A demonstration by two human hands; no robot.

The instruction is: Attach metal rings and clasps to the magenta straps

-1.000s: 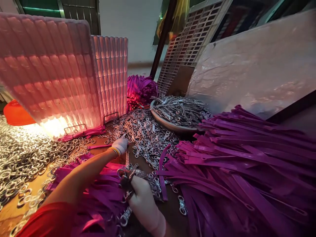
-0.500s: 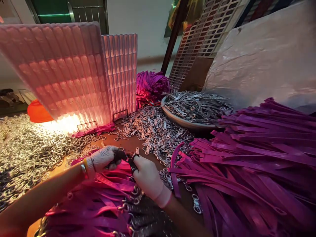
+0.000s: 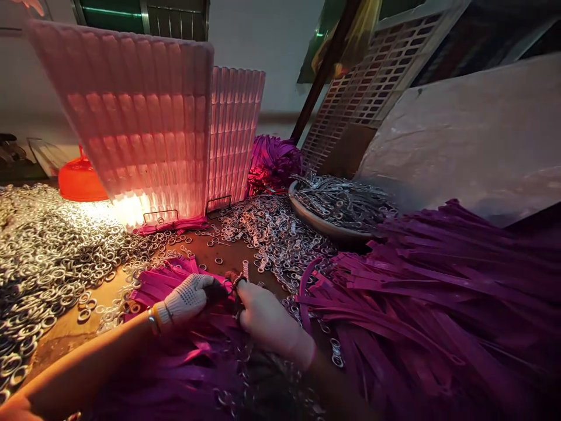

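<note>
"Progress?"

"Partway, I'd judge. Near straps [image 3: 197,351], purple, cover the front of the bench [image 3: 232,254]. Metal fittings [image 3: 228,400] show along their right-hand ends, so some look joined. Dim down there; can't count."

"Grip?"

"Both over that near pile, fingertips meeting. Left hand [image 3: 188,297]: gloved, fingers drawn in tight, strap end [image 3: 221,279] seemingly at its tips. Right hand [image 3: 272,327]: gloved too, thumb and fingers pinched, metal link [image 3: 245,269] poking up just past it. Whether it grips that link, can't tell; dark fingertips hide whatever's between."

"Not done?"

"Plenty. Right-hand straps [image 3: 416,310] lie in a big pile, mostly no metal visible. Loose rings [image 3: 65,251] heap up at left. Clasps [image 3: 280,228] sprawl beyond both gloves."

"Farther?"

"Basin [image 3: 313,225] beside the clasps, heaped with long metal pieces [image 3: 342,202]. Far strap bundle [image 3: 275,161] behind; can't tell if anything's fitted."
</note>
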